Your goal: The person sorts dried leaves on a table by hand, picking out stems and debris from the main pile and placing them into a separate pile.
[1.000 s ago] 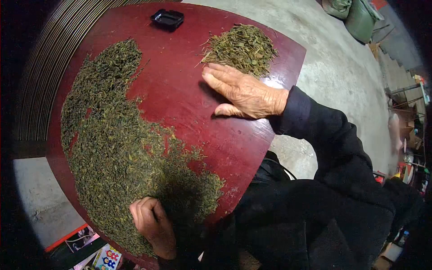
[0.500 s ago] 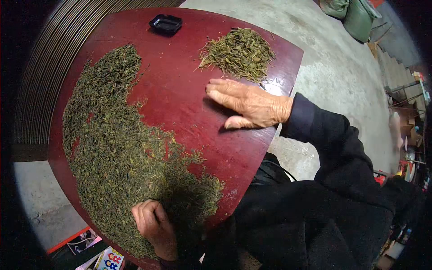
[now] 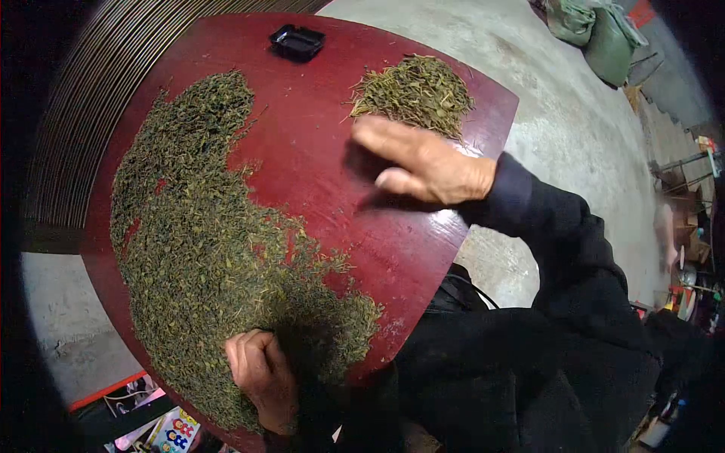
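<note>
A broad spread of dried green leaves, looking like tea [image 3: 196, 249], covers the left part of the dark red table [image 3: 302, 158]. At its near edge my left hand [image 3: 260, 374] rests among the leaves, fingers curled in; anything inside them is hidden. My right hand [image 3: 427, 162] is over the bare red surface, slightly blurred, with fingers stretched out and thumb apart, holding nothing visible. Just beyond those fingers sits a smaller pile of coarser, yellowish leaves and stems [image 3: 419, 90].
A black ashtray-like dish [image 3: 297, 43] stands at the table's far edge. Ribbed metal sheeting [image 3: 98, 113] borders the left side. Green sacks [image 3: 608, 45] lie on the concrete floor [image 3: 559, 143] at upper right. A colourful printed box [image 3: 177, 432] shows below the table.
My right hand has shifted away from me toward the smaller pile, seemingly lifted a little. My left hand stays curled on the leaves. The whole view has moved slightly.
</note>
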### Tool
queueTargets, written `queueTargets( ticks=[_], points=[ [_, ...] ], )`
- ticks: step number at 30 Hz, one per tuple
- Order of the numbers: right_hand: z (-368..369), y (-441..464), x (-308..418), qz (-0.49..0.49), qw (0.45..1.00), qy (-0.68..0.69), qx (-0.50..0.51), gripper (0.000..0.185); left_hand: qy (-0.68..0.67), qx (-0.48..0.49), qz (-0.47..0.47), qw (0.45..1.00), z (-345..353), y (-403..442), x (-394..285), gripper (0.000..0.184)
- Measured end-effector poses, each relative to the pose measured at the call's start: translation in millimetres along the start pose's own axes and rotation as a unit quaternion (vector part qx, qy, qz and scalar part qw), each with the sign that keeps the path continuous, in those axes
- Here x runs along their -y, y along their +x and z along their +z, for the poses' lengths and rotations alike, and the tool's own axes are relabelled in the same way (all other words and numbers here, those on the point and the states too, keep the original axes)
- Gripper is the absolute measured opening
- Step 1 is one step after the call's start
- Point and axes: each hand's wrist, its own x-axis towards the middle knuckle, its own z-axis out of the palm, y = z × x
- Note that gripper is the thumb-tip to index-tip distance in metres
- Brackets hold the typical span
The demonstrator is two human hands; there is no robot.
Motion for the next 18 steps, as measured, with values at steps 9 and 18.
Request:
queueTargets(
  ticks=[9,18],
  points=[
    [24,41,0,0.004,0.998,-0.055,0.031,0.063,-0.007,-0.005,0.023,1.000,2,-1,2,0.013],
    [23,45,-26,0.087,0.988,-0.126,-0.021,0.059,-0.012,-0.028,0.044,0.999,0,0,-1,0.012]
  ],
)
